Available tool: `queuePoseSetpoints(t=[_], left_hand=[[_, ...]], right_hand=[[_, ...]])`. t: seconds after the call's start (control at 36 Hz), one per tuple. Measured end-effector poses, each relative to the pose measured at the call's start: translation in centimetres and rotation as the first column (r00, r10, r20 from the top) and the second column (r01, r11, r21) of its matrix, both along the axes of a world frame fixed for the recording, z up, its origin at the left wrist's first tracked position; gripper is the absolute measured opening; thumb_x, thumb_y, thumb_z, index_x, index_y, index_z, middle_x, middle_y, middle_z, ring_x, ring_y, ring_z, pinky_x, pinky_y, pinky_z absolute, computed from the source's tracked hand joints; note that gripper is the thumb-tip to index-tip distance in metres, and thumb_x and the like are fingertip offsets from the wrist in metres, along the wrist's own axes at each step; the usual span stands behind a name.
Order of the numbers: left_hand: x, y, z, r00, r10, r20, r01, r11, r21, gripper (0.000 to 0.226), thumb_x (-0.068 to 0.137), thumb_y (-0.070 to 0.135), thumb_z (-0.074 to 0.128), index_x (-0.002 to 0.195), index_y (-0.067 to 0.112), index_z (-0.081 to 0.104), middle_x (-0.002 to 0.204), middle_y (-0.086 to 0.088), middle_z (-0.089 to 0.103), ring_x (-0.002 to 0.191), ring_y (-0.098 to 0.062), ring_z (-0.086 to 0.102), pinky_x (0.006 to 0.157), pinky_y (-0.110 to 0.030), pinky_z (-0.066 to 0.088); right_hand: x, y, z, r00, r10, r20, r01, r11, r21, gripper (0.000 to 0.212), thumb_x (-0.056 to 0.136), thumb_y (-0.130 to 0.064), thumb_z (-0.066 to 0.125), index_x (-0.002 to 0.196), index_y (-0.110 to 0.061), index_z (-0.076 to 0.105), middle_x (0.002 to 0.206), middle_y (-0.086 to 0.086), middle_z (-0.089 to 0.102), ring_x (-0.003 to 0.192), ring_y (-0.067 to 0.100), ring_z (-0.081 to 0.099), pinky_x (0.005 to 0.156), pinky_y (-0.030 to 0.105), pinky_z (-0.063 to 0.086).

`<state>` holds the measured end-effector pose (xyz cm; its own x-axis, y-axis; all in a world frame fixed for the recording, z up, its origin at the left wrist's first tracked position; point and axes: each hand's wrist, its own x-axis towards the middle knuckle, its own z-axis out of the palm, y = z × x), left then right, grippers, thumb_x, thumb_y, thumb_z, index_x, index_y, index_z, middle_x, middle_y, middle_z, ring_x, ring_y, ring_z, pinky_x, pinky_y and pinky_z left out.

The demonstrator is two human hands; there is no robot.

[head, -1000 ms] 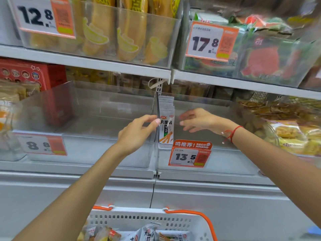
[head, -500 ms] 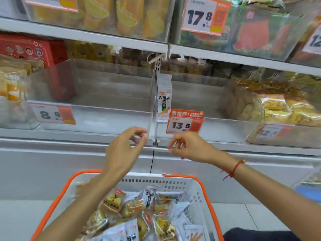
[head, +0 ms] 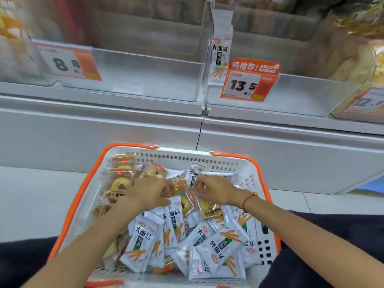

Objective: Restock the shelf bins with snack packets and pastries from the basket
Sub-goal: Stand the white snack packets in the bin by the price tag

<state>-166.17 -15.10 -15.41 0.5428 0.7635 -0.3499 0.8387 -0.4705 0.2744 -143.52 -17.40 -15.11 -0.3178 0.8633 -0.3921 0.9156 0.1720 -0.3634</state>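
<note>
A white basket [head: 228, 163] with an orange rim sits low in front of me, filled with white snack packets [head: 143, 244] and yellow pastries in clear wrappers [head: 121, 183]. Both hands are down in its far half. My left hand [head: 151, 192] pinches a small clear-wrapped pastry packet [head: 180, 184] with curled fingers. My right hand [head: 214, 189] hovers close beside it, fingers curled down onto the packets; whether it holds one is unclear. Above, the clear bin tagged 8.8 [head: 145, 75] holds nothing. The bin tagged 13.5 [head: 291, 90] has a few white packets [head: 221, 48] standing at its left wall.
A bin tagged 12 [head: 353, 109] at the right is full of yellow-brown pastries. Another stocked bin [head: 16, 59] shows at the far left. A white shelf plinth [head: 124, 138] runs between the bins and the basket. Dark fabric lies on both sides of the basket.
Both hands dropped from the 13.5 bin down into the basket, and my view tilted down with them. The white packets stay standing in that bin.
</note>
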Motion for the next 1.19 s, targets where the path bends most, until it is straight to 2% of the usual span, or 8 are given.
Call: queuePoseSetpoints(t=[0.28, 0.44, 0.53, 0.61, 0.72, 0.83, 0.92, 1.19], left_hand=[[1.8, -0.6, -0.9, 0.999, -0.04, -0.016, 0.041, 0.993, 0.112, 0.018, 0.092, 0.028, 0.062, 0.11, 0.025, 0.058, 0.097, 0.01, 0.064, 0.087, -0.009, 0.057, 0.073, -0.021, 0.042], [0.6, 0.4, -0.5, 0.949, 0.21, 0.237, -0.206, 0.978, -0.042, 0.029, 0.089, 0.031, 0.067, 0.117, 0.031, 0.056, 0.091, 0.017, 0.068, 0.075, 0.003, 0.061, 0.058, -0.017, 0.045], [0.7, 1.2, 0.2, 0.773, 0.412, 0.483, -0.398, 0.907, -0.137, 0.038, 0.085, 0.037, 0.07, 0.116, 0.028, 0.051, 0.088, 0.016, 0.065, 0.076, 0.0, 0.064, 0.063, -0.032, 0.057], [1.0, 2.0, 1.5, 0.638, 0.537, 0.552, -0.483, 0.837, -0.256, 0.05, 0.077, 0.04, 0.077, 0.114, 0.028, 0.045, 0.098, 0.014, 0.058, 0.084, -0.007, 0.061, 0.076, -0.04, 0.056], [1.6, 2.7, 3.4, 0.576, 0.566, 0.59, -0.342, 0.822, -0.455, 0.023, 0.081, 0.033, 0.074, 0.099, 0.028, 0.062, 0.089, 0.015, 0.07, 0.089, -0.006, 0.067, 0.069, -0.021, 0.054], [1.7, 2.7, 5.8, 0.455, 0.588, 0.669, -0.237, 0.804, -0.545, 0.017, 0.085, 0.026, 0.069, 0.101, 0.03, 0.067, 0.089, 0.017, 0.074, 0.088, 0.002, 0.068, 0.067, -0.014, 0.054], [1.4, 2.9, 7.0, 0.429, 0.57, 0.701, -0.25, 0.82, -0.515, 0.02, 0.086, 0.028, 0.067, 0.106, 0.027, 0.068, 0.1, 0.012, 0.074, 0.095, -0.002, 0.068, 0.082, -0.02, 0.052], [3.4, 4.5, 15.3, 0.238, 0.281, 0.93, -0.299, 0.932, -0.205, 0.009, 0.085, 0.016, 0.069, 0.09, 0.022, 0.072, 0.086, 0.015, 0.075, 0.081, 0.002, 0.068, 0.072, -0.009, 0.049]], right_hand=[[-4.3, -1.2, -3.4, 0.996, 0.035, -0.083, -0.041, 0.997, -0.071, 0.026, 0.09, -0.034, 0.065, 0.075, -0.014, 0.061, 0.07, -0.003, 0.057, 0.066, 0.014, 0.052, 0.051, 0.018, 0.03], [-3.4, -0.3, -1.9, 0.94, -0.152, -0.304, 0.068, 0.96, -0.271, 0.011, 0.101, -0.024, 0.047, 0.092, -0.021, 0.053, 0.073, -0.011, 0.051, 0.062, 0.001, 0.047, 0.052, 0.012, 0.035], [-2.9, 0.9, -0.3, 0.85, -0.292, -0.438, 0.15, 0.932, -0.33, 0.01, 0.103, -0.026, 0.039, 0.099, -0.022, 0.047, 0.084, 0.012, 0.068, 0.078, 0.03, 0.069, 0.06, 0.036, 0.054], [-2.5, 1.9, 1.5, 0.775, -0.338, -0.535, 0.167, 0.925, -0.343, 0.015, 0.102, -0.029, 0.041, 0.111, -0.02, 0.049, 0.099, 0.029, 0.066, 0.093, 0.05, 0.063, 0.072, 0.052, 0.054], [-2.5, 3.1, 4.5, 0.717, -0.319, -0.619, 0.21, 0.947, -0.244, 0.022, 0.102, -0.026, 0.042, 0.11, -0.006, 0.048, 0.102, 0.021, 0.07, 0.093, 0.032, 0.069, 0.086, 0.047, 0.055], [-2.1, 4.0, 7.1, 0.652, -0.324, -0.685, 0.262, 0.945, -0.198, 0.012, 0.101, -0.02, 0.045, 0.099, -0.009, 0.049, 0.094, 0.01, 0.071, 0.077, 0.018, 0.068, 0.076, 0.035, 0.055], [-1.9, 4.3, 9.2, 0.657, -0.319, -0.683, 0.302, 0.941, -0.149, 0.017, 0.1, -0.021, 0.048, 0.107, -0.005, 0.052, 0.102, 0.016, 0.07, 0.078, 0.019, 0.066, 0.071, 0.029, 0.054], [-2.0, 4.2, 17.6, 0.863, -0.122, -0.49, 0.297, 0.908, 0.296, 0.025, 0.098, -0.031, 0.05, 0.114, -0.014, 0.06, 0.102, 0.002, 0.069, 0.089, 0.015, 0.065, 0.082, 0.039, 0.053]])
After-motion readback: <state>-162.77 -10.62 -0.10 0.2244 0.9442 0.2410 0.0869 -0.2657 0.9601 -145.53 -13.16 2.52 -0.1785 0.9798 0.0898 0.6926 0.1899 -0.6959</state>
